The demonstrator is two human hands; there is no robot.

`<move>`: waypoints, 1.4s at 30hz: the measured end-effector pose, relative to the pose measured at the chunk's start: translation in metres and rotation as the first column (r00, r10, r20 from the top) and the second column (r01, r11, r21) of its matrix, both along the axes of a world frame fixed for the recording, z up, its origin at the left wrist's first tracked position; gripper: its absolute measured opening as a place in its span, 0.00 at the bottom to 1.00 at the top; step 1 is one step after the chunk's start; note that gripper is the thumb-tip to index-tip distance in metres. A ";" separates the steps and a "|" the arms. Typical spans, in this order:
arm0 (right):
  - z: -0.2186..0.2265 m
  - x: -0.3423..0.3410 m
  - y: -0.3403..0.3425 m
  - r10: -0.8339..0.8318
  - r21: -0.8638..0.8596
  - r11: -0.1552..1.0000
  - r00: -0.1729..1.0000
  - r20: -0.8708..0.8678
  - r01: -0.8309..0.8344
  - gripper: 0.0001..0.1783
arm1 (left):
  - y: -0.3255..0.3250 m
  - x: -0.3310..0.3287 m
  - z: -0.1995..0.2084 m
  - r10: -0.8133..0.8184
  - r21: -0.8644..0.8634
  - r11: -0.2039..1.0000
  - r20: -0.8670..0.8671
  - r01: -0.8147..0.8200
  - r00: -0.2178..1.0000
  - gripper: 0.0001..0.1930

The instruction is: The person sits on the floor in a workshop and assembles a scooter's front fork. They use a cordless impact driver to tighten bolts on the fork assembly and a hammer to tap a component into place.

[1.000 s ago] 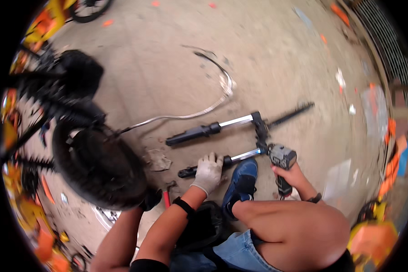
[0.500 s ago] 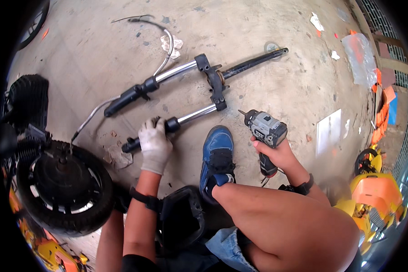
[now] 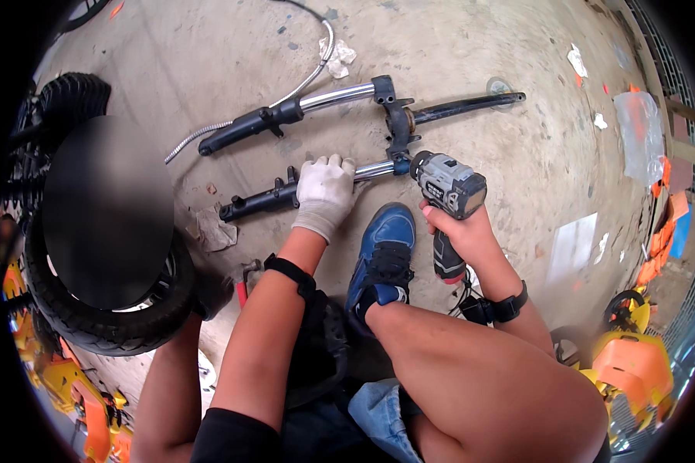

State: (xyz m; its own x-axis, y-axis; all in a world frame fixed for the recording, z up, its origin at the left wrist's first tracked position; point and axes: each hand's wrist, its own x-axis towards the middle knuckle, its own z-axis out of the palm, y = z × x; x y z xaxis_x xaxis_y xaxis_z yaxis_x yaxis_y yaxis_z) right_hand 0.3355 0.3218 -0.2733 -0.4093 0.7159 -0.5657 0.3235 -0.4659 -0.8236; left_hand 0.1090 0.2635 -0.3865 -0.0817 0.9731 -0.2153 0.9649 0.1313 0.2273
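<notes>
A motorcycle-style front fork (image 3: 247,130) lies on the concrete floor, its two black lower legs to the left, chrome tubes joined by a black clamp (image 3: 398,127). My gloved left hand (image 3: 326,193) is wrapped over the nearer fork leg, where the black part meets the chrome tube. With my bare right hand (image 3: 462,231) I grip a grey and black cordless drill (image 3: 448,185) by its handle. The drill's nose points at the near end of the clamp, close to a bolt position. Whether the bit touches is hard to see.
A black-tyred wheel (image 3: 108,336) stands at left, its middle hidden by a dark blur. A braided cable (image 3: 316,69) curves behind the fork. My blue shoe (image 3: 386,239) is between my hands. Plastic wrap (image 3: 639,139) and orange-yellow machine parts (image 3: 633,363) lie at right.
My left hand has slid up the fork leg toward the clamp. The drill has come from beside the fork to the clamp's near end. The view has shifted, too.
</notes>
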 end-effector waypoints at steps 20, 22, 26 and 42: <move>0.006 -0.033 -0.015 -0.015 -0.050 0.998 0.958 0.285 0.030 0.08 | -0.009 -0.002 -0.020 -0.018 0.198 0.980 0.195 -0.022 0.981 0.12; 0.005 -0.036 -0.015 -0.117 -0.116 0.982 0.964 0.241 0.148 0.08 | -0.009 -0.002 -0.022 -0.012 0.193 0.981 0.215 -0.030 0.976 0.11; 0.012 -0.050 -0.015 -0.217 -0.166 0.952 0.951 0.222 0.256 0.09 | -0.009 -0.002 -0.023 -0.017 0.196 0.980 0.224 -0.028 0.974 0.11; -0.004 -0.049 -0.034 -0.270 -0.064 0.955 0.938 0.216 0.289 0.08 | -0.009 0.000 -0.027 -0.008 0.216 0.975 0.232 -0.044 0.973 0.10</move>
